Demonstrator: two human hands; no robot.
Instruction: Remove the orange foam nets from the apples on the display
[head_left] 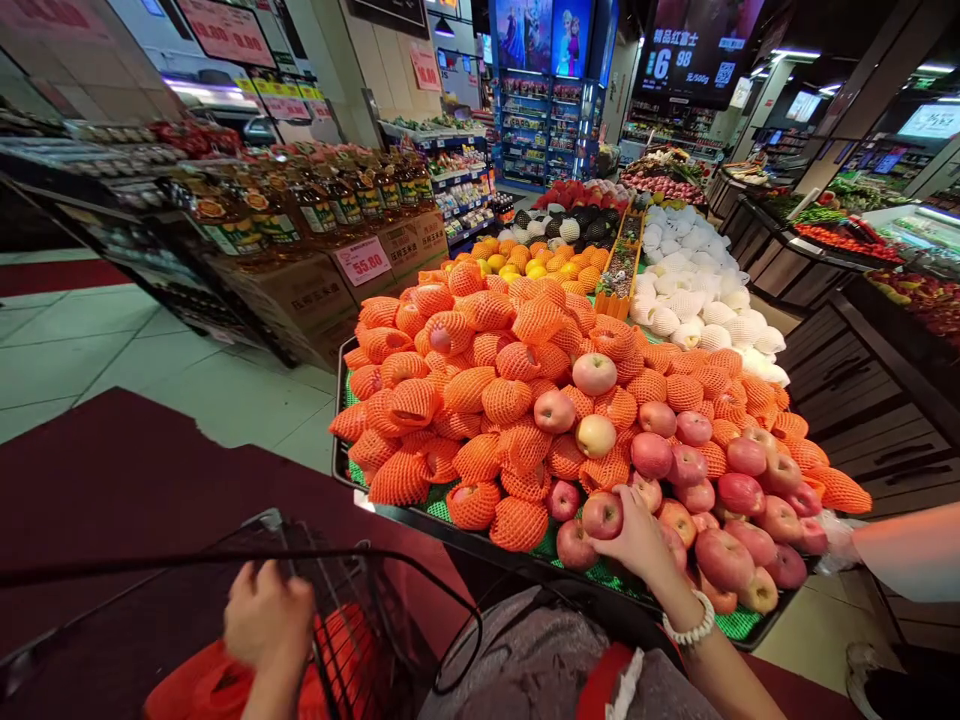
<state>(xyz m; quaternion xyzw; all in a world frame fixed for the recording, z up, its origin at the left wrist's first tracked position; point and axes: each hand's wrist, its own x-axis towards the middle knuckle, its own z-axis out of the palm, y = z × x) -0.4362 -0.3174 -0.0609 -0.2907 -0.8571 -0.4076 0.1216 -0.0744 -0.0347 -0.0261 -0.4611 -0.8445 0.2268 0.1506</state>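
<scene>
My right hand (637,535), with a white bracelet at the wrist, grips a red apple (602,516) at the front of the display, thumb below and fingers over its side. Another apple (575,546) lies just left of it. More loose apples (724,558) are heaped to the right. Apples in orange foam nets (480,400) fill the left and middle of the bin. Over the shopping cart (349,655) at lower left, my left hand (270,615) is closed with curled fingers, a little blurred; whatever is in it cannot be made out.
Another person's arm (907,555) reaches in from the right beside a clear plastic bag (834,538). A black cable (405,556) crosses above the cart, which holds something red (202,680). Oil bottles (315,205) on cartons stand left; white-netted fruit (682,260) lies behind.
</scene>
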